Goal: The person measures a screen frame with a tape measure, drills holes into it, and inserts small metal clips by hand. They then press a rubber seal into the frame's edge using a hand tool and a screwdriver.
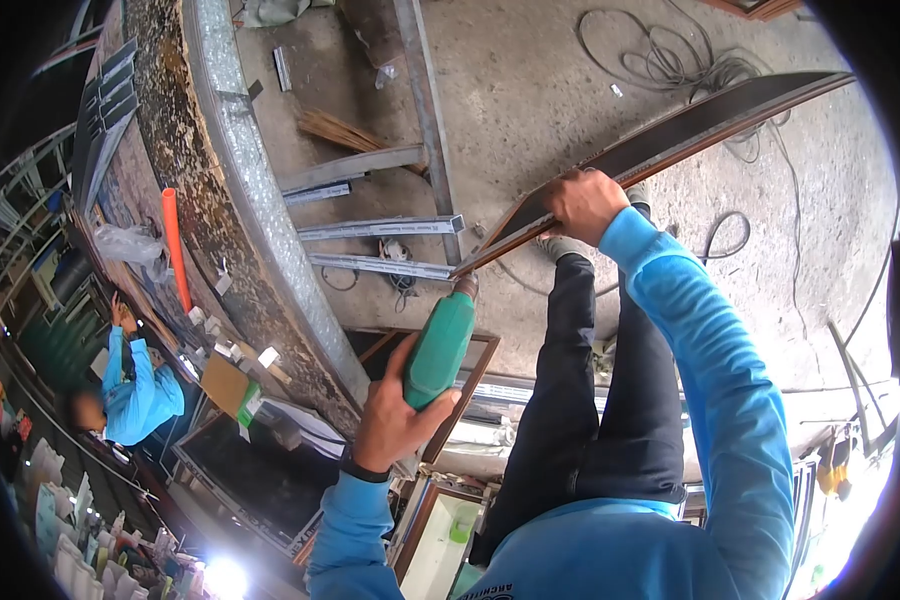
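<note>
My left hand (395,415) is wrapped round a green power drill (440,350). The drill's nose points away from me, right at the near corner of a long dark panel with a brown frame (670,150). My right hand (582,203) grips the edge of that framed panel, fingers curled over it. The panel is tilted, stretching from the drill tip towards the upper right above the concrete floor. Its corner lies close to the ends of metal profiles (395,266) on the left.
A worn bench (185,140) with a metal edge runs along the left, carrying an orange tube (176,250) and a cardboard box (224,381). Beyond it is another person in blue (142,395). Coiled cable (660,60) lies on the floor, far right.
</note>
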Demonstrator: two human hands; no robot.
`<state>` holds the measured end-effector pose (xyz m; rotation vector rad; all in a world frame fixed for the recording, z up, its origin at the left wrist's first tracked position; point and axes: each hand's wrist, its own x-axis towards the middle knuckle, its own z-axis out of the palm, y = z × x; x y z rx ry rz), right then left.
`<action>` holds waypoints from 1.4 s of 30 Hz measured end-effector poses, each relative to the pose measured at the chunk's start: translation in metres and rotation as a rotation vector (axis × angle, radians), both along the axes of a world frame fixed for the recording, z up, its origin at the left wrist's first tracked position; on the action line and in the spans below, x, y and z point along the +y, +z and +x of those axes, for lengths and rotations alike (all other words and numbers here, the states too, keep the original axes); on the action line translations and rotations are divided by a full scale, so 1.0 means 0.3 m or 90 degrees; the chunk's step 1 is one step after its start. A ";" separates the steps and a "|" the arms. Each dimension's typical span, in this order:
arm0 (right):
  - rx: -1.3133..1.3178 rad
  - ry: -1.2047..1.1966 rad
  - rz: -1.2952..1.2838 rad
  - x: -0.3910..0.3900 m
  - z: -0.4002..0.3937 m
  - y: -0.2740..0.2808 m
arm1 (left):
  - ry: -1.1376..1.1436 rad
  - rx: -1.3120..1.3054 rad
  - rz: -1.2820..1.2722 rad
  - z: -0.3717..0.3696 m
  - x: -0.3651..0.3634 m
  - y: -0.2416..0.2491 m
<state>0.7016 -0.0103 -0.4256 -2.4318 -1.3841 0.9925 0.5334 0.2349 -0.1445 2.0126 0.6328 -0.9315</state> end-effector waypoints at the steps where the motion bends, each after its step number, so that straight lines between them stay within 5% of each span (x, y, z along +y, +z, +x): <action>1: 0.021 -0.001 -0.018 0.003 0.004 0.010 | -0.005 -0.016 -0.001 -0.009 0.001 -0.008; 12: -0.049 -0.015 0.046 -0.001 -0.004 -0.011 | 0.160 -0.094 -0.036 -0.113 0.083 0.234; 13: -0.053 -0.011 0.049 -0.002 -0.008 -0.021 | 0.332 -0.056 -0.081 -0.145 0.079 0.269; 16: -0.005 0.018 -0.047 0.005 -0.017 -0.020 | 0.438 -0.145 -0.145 -0.319 0.148 0.334; 17: -0.021 -0.005 -0.022 0.006 -0.034 -0.004 | 0.511 -0.148 -0.179 -0.332 0.137 0.384; 20: 0.041 0.011 -0.129 0.001 -0.065 0.065 | 0.676 -0.261 -0.630 -0.486 0.205 0.404; 21: 0.054 0.030 -0.125 -0.032 -0.086 0.054 | 0.688 -0.277 -0.624 -0.499 0.207 0.441; 27: 0.078 0.181 -0.181 -0.128 -0.190 0.034 | 0.464 -0.572 0.094 -0.304 0.244 0.710; 32: 0.150 0.260 -0.299 -0.108 -0.209 0.177 | 0.236 -0.535 0.619 -0.290 0.580 0.672; 35: 0.211 0.204 -0.268 -0.185 -0.215 0.141 | 0.339 -0.294 0.695 -0.264 0.808 0.654; 40: 0.239 0.200 -0.257 -0.266 -0.215 -0.015 | 0.254 -0.113 0.802 -0.239 1.245 0.446; 42: 0.098 0.148 -0.183 -0.241 -0.219 0.064 | 0.229 -0.073 0.790 -0.254 1.351 0.330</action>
